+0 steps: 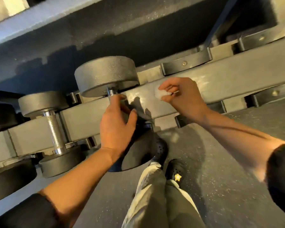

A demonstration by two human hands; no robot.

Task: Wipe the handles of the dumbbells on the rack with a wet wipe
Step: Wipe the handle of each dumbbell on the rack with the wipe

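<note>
A black dumbbell point(105, 74) lies across the grey rack point(220, 83) at the middle. Only a short piece of its chrome handle point(111, 92) shows. My left hand point(117, 124) covers the rest of that handle, fingers curled round it and thumb spread to the right. Just right of it, over the rack rail, my right hand point(186, 99) pinches a crumpled white wet wipe point(160, 94), apart from the dumbbell. A second dumbbell to the left shows its whole knurled handle point(54, 130).
Another dumbbell point(2, 178) sits at the far left edge. Bare black cradles point(186, 63) run along the rack to the right. A higher shelf point(72, 22) overhangs the back. My legs and black shoes point(176, 170) stand on speckled grey floor point(229, 178).
</note>
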